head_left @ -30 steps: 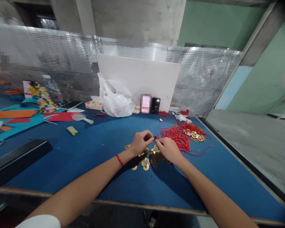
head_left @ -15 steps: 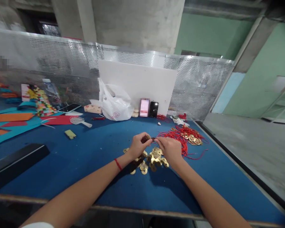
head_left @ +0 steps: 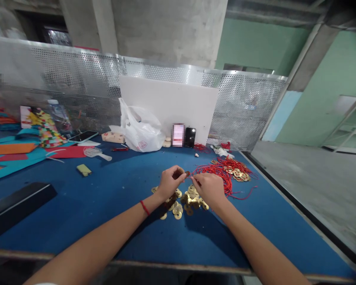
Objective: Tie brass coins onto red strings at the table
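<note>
blue tabletop (head_left: 106,206) fills most of the view, w/ a perforated metal screen (head_left: 77,79) along its far edge & a white board (head_left: 169,103) leaning vs the screen

black bar (head_left: 17,202) lies at the near left. coloured paper sheets (head_left: 14,152) spread over the far left. white plastic bag (head_left: 141,132) sits slumped in front of the board's left end

left hand (head_left: 169,183) & right hand (head_left: 209,188) meet mid-tabletop, fingertips almost touching, both just above the gold coins (head_left: 182,204), a loose pile lying flat under & between the wrists

red cord (head_left: 216,171) lies in a tangle just right of the hands, w/ strung coins (head_left: 237,174) at its far right side; one end runs into the right hand

left hand grip: thumb & forefinger closed tight on a small dark coin (head_left: 187,173), held up off the tabletop betw. the two hands, other fingers curled in. right hand grip: pinched shut on the cord end, right beside that coin; can't tell if the cord is through the hole

smaller bits: phone (head_left: 83,136) flat at far left, dark phone (head_left: 190,136) propped vs the board, yellow-green pad (head_left: 83,170) alone on bare blue, red band (head_left: 144,207) on the left wrist
</note>
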Available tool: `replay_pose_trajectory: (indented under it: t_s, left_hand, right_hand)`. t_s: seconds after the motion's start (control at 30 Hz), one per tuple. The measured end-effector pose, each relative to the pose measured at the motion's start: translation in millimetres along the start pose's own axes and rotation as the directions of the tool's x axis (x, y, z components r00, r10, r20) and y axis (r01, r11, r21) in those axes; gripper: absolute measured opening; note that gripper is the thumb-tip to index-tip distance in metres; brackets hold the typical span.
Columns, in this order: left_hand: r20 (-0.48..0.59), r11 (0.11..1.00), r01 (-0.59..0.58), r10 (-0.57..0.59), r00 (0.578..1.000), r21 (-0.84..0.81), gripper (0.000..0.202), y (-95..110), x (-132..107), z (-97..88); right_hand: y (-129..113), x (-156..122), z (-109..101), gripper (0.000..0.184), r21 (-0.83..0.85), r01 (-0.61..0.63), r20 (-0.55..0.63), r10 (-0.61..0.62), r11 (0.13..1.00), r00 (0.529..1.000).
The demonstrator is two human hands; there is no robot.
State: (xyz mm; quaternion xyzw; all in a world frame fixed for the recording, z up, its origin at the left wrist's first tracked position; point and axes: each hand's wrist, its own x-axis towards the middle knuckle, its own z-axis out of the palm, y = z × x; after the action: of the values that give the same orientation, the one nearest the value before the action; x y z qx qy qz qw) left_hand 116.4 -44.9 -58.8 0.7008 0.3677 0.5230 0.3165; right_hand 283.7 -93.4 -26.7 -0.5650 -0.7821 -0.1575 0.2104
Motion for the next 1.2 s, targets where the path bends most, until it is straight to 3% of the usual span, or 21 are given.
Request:
replay_pose_trajectory:
  t_s: [0.13,0.37,0.57,0.73,0.9,1.2]
  left_hand:
    - [0.024,0.983,-0.092,0.089,0.996,0.161,0.014,-1.3,-1.6,-0.6]
    - [0.040,0.977,-0.101,0.095,0.995,0.187,0.014,0.9,-2.1,-1.4]
    - [0.101,0.975,-0.126,0.109,0.989,0.181,0.015,3.3,-3.6,0.0]
    - [0.088,0.991,-0.094,0.086,0.992,0.096,0.016,0.9,-3.6,0.5]
    - [0.104,0.994,-0.081,0.073,0.992,0.070,0.018,2.4,-5.1,1.0]
    - [0.113,0.992,-0.095,0.085,0.990,0.084,0.015,5.3,-5.4,0.7]
  right_hand:
    - [-1.7,0.8,-0.7,0.037,0.007,0.018,0.065,-0.019,1.000,0.998]
    - [-2.2,0.7,0.8,0.034,0.018,0.002,0.085,-0.004,1.000,0.996]
    - [0.3,0.6,4.2,0.036,0.013,-0.011,0.061,0.010,1.000,0.998]
    - [2.6,0.4,1.0,0.039,0.029,-0.024,-0.010,0.024,0.999,1.000]
    - [5.3,1.3,3.4,0.038,0.073,-0.026,-0.001,0.026,0.997,1.000]
    - [6.8,3.7,7.0,0.024,0.291,-0.142,0.025,0.140,0.946,0.990]
